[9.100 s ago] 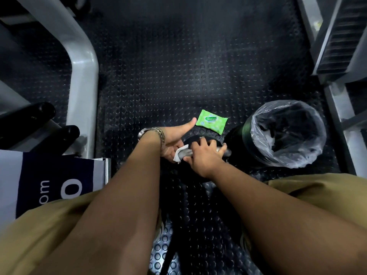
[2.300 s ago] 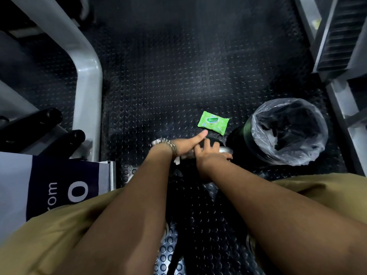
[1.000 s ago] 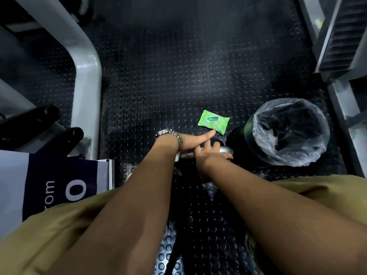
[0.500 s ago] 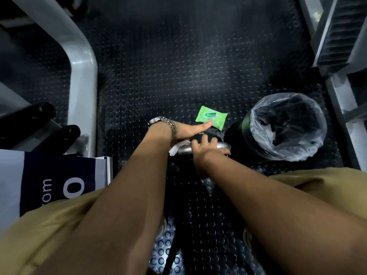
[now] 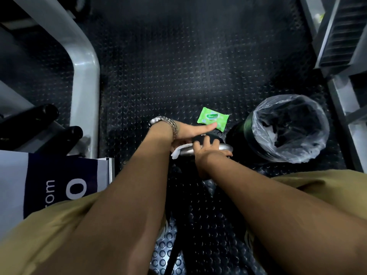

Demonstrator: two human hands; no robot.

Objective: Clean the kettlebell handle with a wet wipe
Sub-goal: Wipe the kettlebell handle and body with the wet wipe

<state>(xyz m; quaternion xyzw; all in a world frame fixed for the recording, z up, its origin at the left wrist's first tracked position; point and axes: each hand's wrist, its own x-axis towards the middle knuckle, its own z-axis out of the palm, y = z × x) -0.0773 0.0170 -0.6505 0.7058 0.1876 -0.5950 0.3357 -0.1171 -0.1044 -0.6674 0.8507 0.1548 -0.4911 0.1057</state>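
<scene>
Observed from beside the person, who crouches over a black studded rubber floor [image 5: 178, 66].

Task item: the kettlebell [image 5: 200, 138] stands on the floor between the person's knees. Its silver kettlebell handle [image 5: 226, 147] runs left to right across the top.

Left hand [image 5: 187, 132]: set at the left end of the handle, with the white wet wipe [image 5: 177, 151] bunched under the palm against the metal. The grip is closed on the wipe and the thumb points straight out to the right. The fingers beneath cannot be made out. A metal wristwatch [image 5: 165, 123] sits on that wrist.

Right hand [image 5: 208, 155]: placed on the middle of the handle, just beside the wipe. The grip is clamped on the bar, with the fingers curled over its far side.

Surroundings: a green wipes packet [image 5: 213, 118] lies flat on the floor just beyond the kettlebell, near the left thumb tip. A dark bin [image 5: 241, 132] lined with a clear plastic bag [image 5: 309, 139] stands to the right, close to the handle's right end. A grey machine frame [image 5: 85, 76] and two black roller pads [image 5: 39, 120] occupy the left side. A white and navy banner [image 5: 49, 185] lies beneath them.
</scene>
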